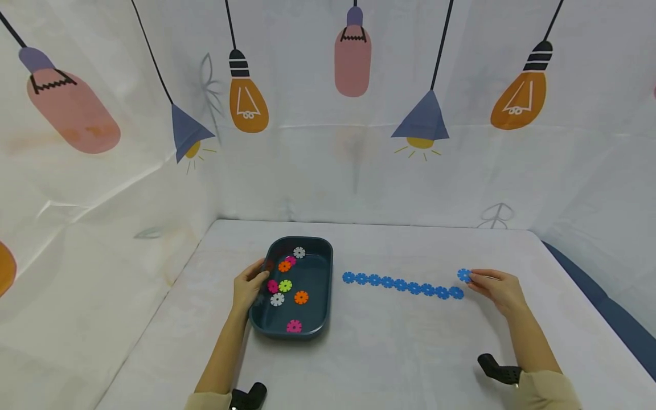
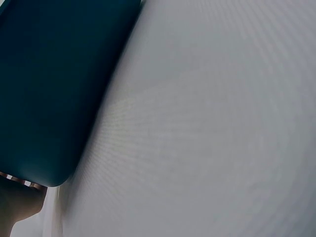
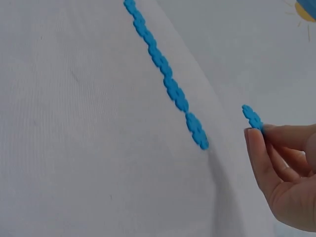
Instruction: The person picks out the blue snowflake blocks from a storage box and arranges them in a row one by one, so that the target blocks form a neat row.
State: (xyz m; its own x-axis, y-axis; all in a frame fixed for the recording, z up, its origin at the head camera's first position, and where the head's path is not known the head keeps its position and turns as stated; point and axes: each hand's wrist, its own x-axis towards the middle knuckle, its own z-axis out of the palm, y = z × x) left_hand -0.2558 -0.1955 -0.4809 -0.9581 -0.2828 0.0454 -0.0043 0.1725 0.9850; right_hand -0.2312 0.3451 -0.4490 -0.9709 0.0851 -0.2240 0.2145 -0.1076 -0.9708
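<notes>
With its thumb and fingertips, my right hand [image 1: 496,287] pinches a blue notched flower-shaped disc [image 1: 463,275]. This disc is raised just above the right end of a row of blue discs [image 1: 401,285] on the table, and the right wrist view shows a gap between it and the row [image 3: 174,94]. My left hand [image 1: 248,285] grips the left rim of a dark teal tray [image 1: 318,285]. Inside lie several discs, among them a lime disc [image 1: 285,286], an orange disc [image 1: 301,297] and a pink disc [image 1: 294,326]. In the left wrist view the tray [image 2: 54,94] hides most of the fingers.
A white table [image 1: 389,353] carries everything. Behind it hangs a white backdrop [image 1: 307,171] printed with lamps. Something dark blue [image 1: 610,313] shows past the table's right edge. Black wrist devices [image 1: 497,370] sit near both sleeves.
</notes>
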